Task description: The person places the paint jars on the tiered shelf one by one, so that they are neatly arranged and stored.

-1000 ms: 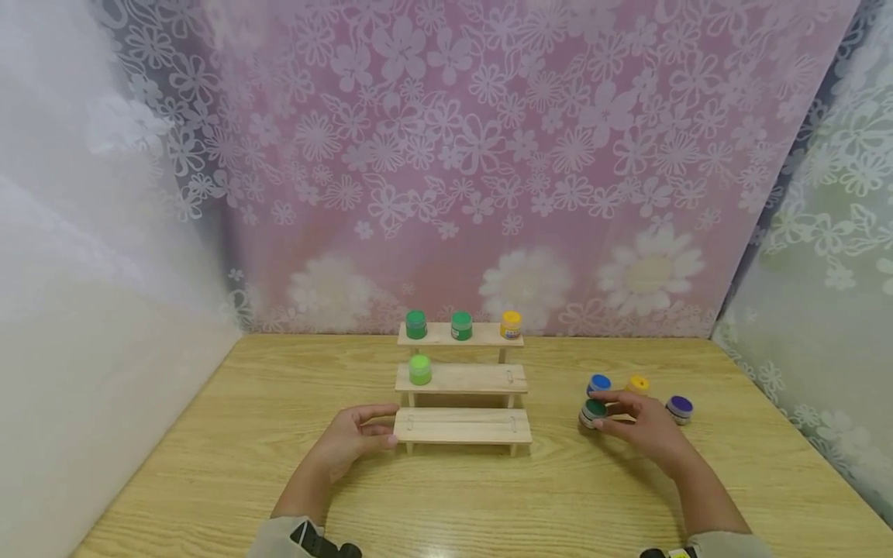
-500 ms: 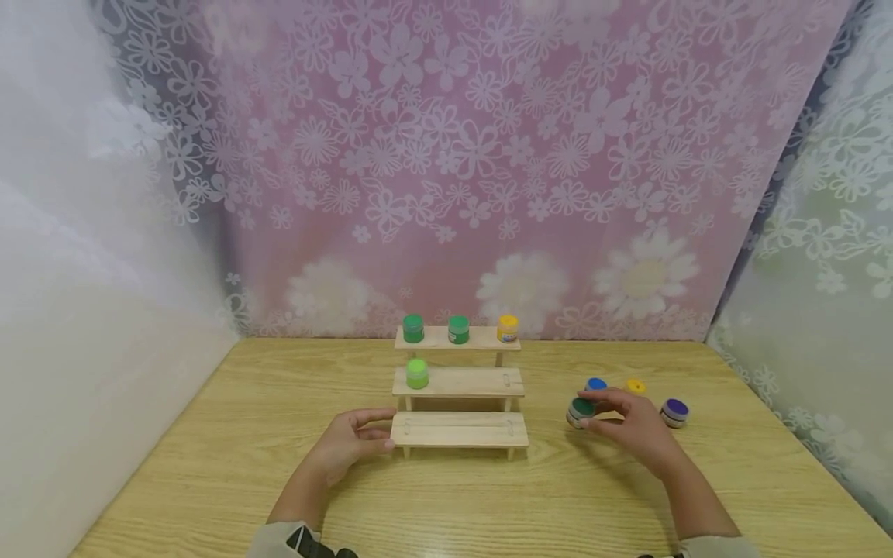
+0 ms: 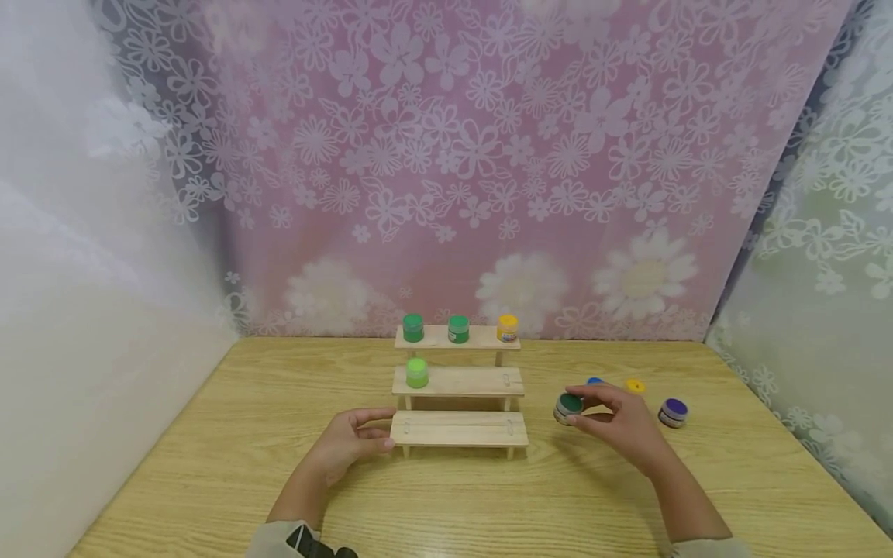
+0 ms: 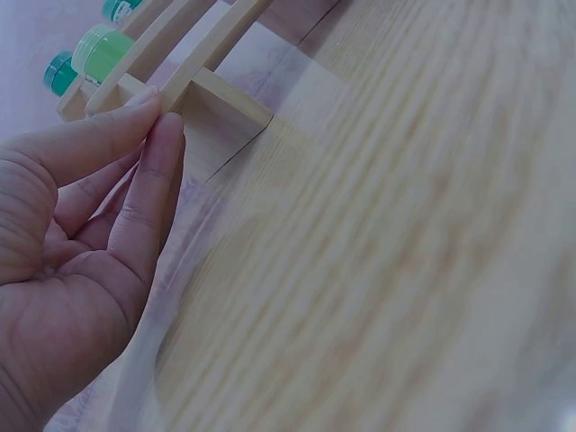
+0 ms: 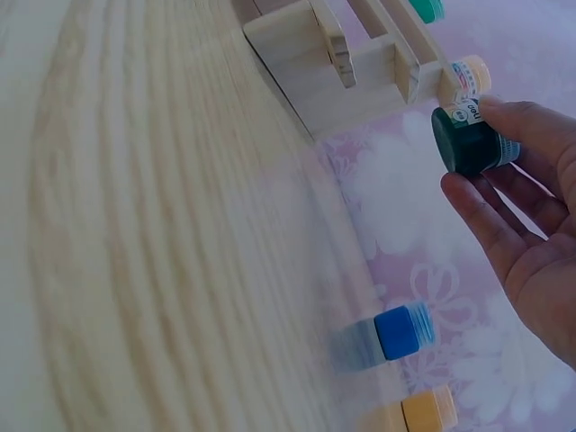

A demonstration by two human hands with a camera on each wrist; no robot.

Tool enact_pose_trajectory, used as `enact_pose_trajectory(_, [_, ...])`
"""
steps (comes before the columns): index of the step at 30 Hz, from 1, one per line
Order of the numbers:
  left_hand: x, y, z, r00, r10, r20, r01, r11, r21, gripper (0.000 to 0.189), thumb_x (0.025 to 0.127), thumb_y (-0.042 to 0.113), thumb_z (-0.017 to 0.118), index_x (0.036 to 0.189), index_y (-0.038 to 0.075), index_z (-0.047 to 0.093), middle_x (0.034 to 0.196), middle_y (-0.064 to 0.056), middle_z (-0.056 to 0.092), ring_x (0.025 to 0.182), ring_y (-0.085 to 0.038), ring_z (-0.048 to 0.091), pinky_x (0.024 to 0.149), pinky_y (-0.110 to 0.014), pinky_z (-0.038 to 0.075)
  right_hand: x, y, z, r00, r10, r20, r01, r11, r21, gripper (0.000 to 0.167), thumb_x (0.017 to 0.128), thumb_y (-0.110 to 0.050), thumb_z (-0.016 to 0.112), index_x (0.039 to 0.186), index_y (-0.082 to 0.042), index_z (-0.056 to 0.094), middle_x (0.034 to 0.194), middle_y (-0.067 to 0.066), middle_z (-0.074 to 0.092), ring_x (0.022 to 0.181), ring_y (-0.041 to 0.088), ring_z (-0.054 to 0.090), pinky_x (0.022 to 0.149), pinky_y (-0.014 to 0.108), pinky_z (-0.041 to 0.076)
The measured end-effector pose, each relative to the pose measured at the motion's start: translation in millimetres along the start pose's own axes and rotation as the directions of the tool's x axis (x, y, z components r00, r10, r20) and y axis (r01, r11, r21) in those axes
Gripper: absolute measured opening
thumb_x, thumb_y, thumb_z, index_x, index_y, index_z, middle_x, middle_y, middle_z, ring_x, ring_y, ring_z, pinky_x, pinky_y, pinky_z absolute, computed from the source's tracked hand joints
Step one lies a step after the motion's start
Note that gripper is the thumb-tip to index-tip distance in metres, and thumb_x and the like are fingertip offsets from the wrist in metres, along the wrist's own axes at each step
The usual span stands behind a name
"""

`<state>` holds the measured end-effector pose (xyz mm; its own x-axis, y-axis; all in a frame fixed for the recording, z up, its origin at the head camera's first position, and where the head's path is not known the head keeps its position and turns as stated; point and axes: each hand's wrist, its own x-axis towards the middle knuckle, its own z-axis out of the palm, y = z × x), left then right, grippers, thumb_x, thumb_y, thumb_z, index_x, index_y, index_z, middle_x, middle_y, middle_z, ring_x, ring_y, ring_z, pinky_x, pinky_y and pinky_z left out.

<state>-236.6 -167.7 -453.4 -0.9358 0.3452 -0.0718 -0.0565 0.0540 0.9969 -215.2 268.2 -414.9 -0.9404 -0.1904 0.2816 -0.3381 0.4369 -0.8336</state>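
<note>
My right hand [image 3: 624, 431] pinches a dark green paint jar [image 3: 569, 404] between thumb and fingers, to the right of a three-step wooden stand [image 3: 456, 428]. In the right wrist view the jar [image 5: 466, 142] is held above the table. My left hand [image 3: 350, 443] pinches the left end of the stand's lowest board, as the left wrist view also shows at the board's end [image 4: 184, 88]. Two green jars [image 3: 413, 328] and a yellow jar [image 3: 507, 328] stand on the top step. One light green jar [image 3: 416, 373] is at the left of the middle step.
Right of the stand, a blue jar [image 5: 404, 331], a yellow-orange jar [image 3: 635, 386] and a purple jar [image 3: 673, 412] stand on the wooden table [image 3: 446, 508]. My right hand partly covers the blue one in the head view. A flowered curtain [image 3: 446, 155] hangs behind the table.
My right hand has carried the dark green jar left, away from the other loose jars and towards the stand. The left hand keeps its hold on the lowest board.
</note>
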Motion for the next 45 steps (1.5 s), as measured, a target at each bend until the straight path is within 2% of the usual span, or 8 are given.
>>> enact_pose_trajectory(5, [0.1, -1.4, -1.2, 1.0, 0.003, 0.006, -0.003, 1.0, -0.001, 0.058, 0.084, 0.003, 0.076, 0.137, -0.003, 0.053, 0.109, -0.016, 0.067, 0.094, -0.023, 0.067, 0.082, -0.035, 0.056, 0.7, -8.1, 7.7, 1.0, -0.03, 0.007, 0.03, 0.999, 0.027, 0.042, 0.085, -0.019, 0.078, 0.123, -0.007, 0.066, 0.115, 0.012, 0.061, 0.1, 0.02, 0.062, 0.079, 0.028, 0.056])
enact_pose_trajectory(18, [-1.2, 1.4, -0.9, 1.0, 0.006, -0.007, -0.006, 1.0, 0.007, 0.059, 0.084, 0.002, 0.076, 0.137, -0.004, 0.052, 0.112, -0.015, 0.065, 0.095, -0.022, 0.066, 0.082, -0.034, 0.055, 10.3, -22.0, 27.0, 0.997, -0.037, 0.069, 0.032, 0.997, 0.069, 0.045, 0.085, -0.019, 0.078, 0.124, -0.002, 0.065, 0.114, 0.012, 0.061, 0.099, 0.027, 0.061, 0.078, 0.028, 0.056])
enact_pose_trajectory(24, [-1.7, 3.6, 0.2, 1.0, 0.003, -0.009, -0.003, 1.0, 0.003, 0.059, 0.083, 0.002, 0.076, 0.137, -0.004, 0.052, 0.109, -0.015, 0.067, 0.095, -0.022, 0.066, 0.082, -0.033, 0.055, 15.5, -24.7, 32.6, 0.996, -0.065, 0.059, 0.061, 0.996, 0.069, 0.042, 0.085, -0.018, 0.078, 0.122, -0.005, 0.066, 0.113, 0.01, 0.062, 0.099, 0.029, 0.061, 0.078, 0.027, 0.056])
enact_pose_trajectory(29, [-2.1, 3.8, 1.4, 1.0, -0.002, -0.001, 0.002, 1.0, -0.014, 0.059, 0.083, 0.001, 0.076, 0.137, -0.006, 0.051, 0.114, -0.018, 0.065, 0.096, -0.022, 0.066, 0.082, -0.034, 0.055, 20.3, -30.2, 36.1, 0.995, -0.074, 0.063, 0.069, 0.995, 0.073, 0.043, 0.085, -0.019, 0.078, 0.124, -0.005, 0.065, 0.113, 0.01, 0.062, 0.101, 0.032, 0.061, 0.079, 0.027, 0.056])
enact_pose_trajectory(37, [-2.7, 4.2, 2.2, 1.0, -0.005, 0.002, 0.005, 1.0, -0.018, 0.059, 0.084, 0.002, 0.075, 0.138, -0.005, 0.051, 0.115, -0.018, 0.064, 0.096, -0.022, 0.066, 0.083, -0.035, 0.055, 32.0, -43.8, 43.8, 0.994, -0.098, 0.052, 0.095, 0.994, 0.062, 0.042, 0.086, -0.018, 0.077, 0.124, -0.003, 0.065, 0.112, 0.008, 0.063, 0.099, 0.028, 0.061, 0.078, 0.027, 0.056])
enact_pose_trajectory(45, [-1.7, 1.7, 0.4, 1.0, -0.007, 0.008, 0.007, 1.0, -0.013, 0.06, 0.085, 0.003, 0.075, 0.139, -0.004, 0.05, 0.115, -0.016, 0.064, 0.097, -0.022, 0.066, 0.084, -0.036, 0.055, 44.3, -54.3, 49.5, 0.995, -0.069, 0.069, 0.063, 0.994, 0.085, 0.04, 0.086, -0.017, 0.077, 0.124, -0.007, 0.066, 0.114, 0.01, 0.062, 0.103, 0.032, 0.059, 0.081, 0.027, 0.055])
